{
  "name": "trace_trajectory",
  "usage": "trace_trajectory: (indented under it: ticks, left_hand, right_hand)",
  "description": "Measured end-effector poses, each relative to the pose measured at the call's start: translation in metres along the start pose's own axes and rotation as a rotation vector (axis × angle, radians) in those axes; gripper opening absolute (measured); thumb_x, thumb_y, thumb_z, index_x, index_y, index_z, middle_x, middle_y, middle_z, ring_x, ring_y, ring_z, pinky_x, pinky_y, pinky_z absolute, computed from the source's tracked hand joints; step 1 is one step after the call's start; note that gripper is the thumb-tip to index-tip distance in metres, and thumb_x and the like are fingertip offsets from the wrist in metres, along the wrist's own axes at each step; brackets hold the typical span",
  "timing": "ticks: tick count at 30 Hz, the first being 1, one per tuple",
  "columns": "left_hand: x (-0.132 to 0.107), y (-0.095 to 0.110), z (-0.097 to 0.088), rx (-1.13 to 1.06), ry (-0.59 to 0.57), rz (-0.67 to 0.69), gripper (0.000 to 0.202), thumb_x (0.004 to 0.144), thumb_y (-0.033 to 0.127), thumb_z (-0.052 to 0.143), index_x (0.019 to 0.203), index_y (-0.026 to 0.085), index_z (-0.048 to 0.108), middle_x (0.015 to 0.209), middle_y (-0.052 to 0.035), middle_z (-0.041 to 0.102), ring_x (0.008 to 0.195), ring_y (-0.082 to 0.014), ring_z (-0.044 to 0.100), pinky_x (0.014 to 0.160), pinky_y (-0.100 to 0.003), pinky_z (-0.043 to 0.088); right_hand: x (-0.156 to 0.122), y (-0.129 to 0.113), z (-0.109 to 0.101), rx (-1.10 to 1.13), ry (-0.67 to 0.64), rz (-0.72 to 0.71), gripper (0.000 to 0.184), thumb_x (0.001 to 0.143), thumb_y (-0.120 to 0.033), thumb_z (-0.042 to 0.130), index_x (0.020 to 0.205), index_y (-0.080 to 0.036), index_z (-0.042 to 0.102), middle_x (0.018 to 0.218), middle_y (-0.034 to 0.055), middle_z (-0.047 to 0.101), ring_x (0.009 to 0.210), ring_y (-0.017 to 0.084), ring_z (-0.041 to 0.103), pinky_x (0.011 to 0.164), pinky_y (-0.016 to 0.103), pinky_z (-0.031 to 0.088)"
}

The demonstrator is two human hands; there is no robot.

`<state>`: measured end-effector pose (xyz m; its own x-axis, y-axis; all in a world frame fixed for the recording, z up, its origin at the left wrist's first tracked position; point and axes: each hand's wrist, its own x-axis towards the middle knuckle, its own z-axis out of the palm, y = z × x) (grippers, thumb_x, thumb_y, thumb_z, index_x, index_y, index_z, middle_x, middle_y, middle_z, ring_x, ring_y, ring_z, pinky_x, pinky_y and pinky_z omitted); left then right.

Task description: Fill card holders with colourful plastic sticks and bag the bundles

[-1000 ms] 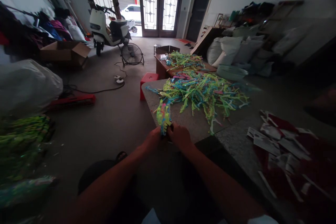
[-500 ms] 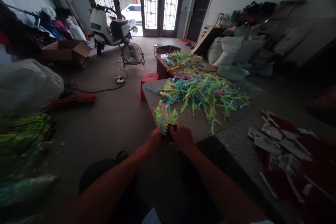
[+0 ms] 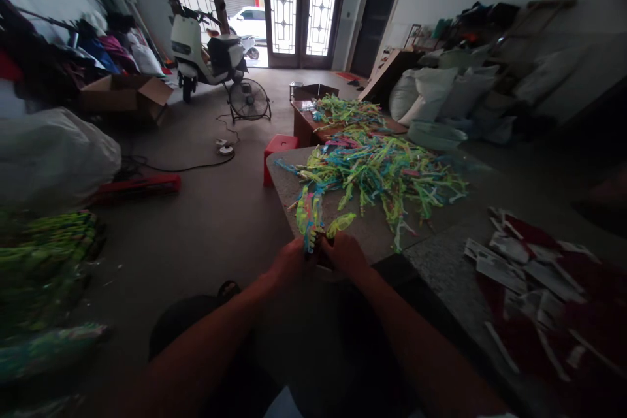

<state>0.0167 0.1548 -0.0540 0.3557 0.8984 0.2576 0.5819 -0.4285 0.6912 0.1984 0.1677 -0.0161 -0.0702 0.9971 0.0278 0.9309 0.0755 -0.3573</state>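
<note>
My left hand [image 3: 290, 260] is closed around a bunch of thin plastic pieces [image 3: 308, 209] in yellow-green, blue and pink, their looped ends standing up above the fist. Close beside it, my right hand [image 3: 349, 256] is closed, fingertips against the bunch. A single yellow-green plastic piece [image 3: 341, 225] sticks up from the right hand, leaning right, apart from the others. The lower ends are hidden in the dark between the hands. Beyond them, a large heap of similar plastic pieces [image 3: 377, 166] lies on the grey tabletop [image 3: 337, 206].
A second heap [image 3: 347, 110] lies on a brown table behind. A red stool [image 3: 280, 142] stands at the tabletop's left corner. Red-and-white packets [image 3: 519, 268] lie to the right. Green bundles [image 3: 44, 255] and a white bag [image 3: 53, 157] are on the left; a fan [image 3: 249, 99] stands farther back.
One yellow-green piece has come away from the bunch and tilts right with my right hand. The bunch in my left hand stands narrower and more upright.
</note>
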Motion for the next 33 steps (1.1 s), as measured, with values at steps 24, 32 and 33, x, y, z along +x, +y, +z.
trace_trajectory:
  ticks: [24, 32, 33]
  left_hand:
    - [0.002, 0.004, -0.003, 0.136, -0.034, -0.226, 0.021, 0.096, 0.032, 0.058, 0.103, 0.018, 0.071, 0.095, -0.0088, 0.075, 0.085, -0.0207, 0.070, 0.069, -0.026, 0.045]
    - [0.008, -0.003, -0.007, 0.146, 0.014, -0.356, 0.018, 0.096, 0.031, 0.056, 0.097, 0.019, 0.070, 0.091, -0.0065, 0.075, 0.081, -0.0183, 0.070, 0.065, -0.024, 0.042]
    - [0.008, -0.004, -0.008, 0.153, 0.012, -0.376, 0.018, 0.095, 0.032, 0.057, 0.096, 0.019, 0.069, 0.091, -0.0067, 0.075, 0.080, -0.0183, 0.069, 0.065, -0.024, 0.041]
  right_hand:
    - [0.037, 0.013, -0.027, 0.091, -0.225, -0.116, 0.022, 0.096, -0.025, 0.056, 0.107, -0.021, 0.075, 0.106, 0.0033, 0.078, 0.095, 0.016, 0.070, 0.078, 0.020, 0.046]
    - [0.140, 0.067, -0.039, -0.034, -0.036, 0.292, 0.034, 0.098, -0.017, 0.046, 0.120, -0.010, 0.070, 0.121, 0.0205, 0.072, 0.108, 0.026, 0.069, 0.084, 0.028, 0.047]
    - [0.150, 0.070, -0.037, -0.036, -0.038, 0.323, 0.033, 0.096, -0.019, 0.049, 0.119, -0.010, 0.071, 0.120, 0.0207, 0.073, 0.107, 0.027, 0.070, 0.083, 0.028, 0.048]
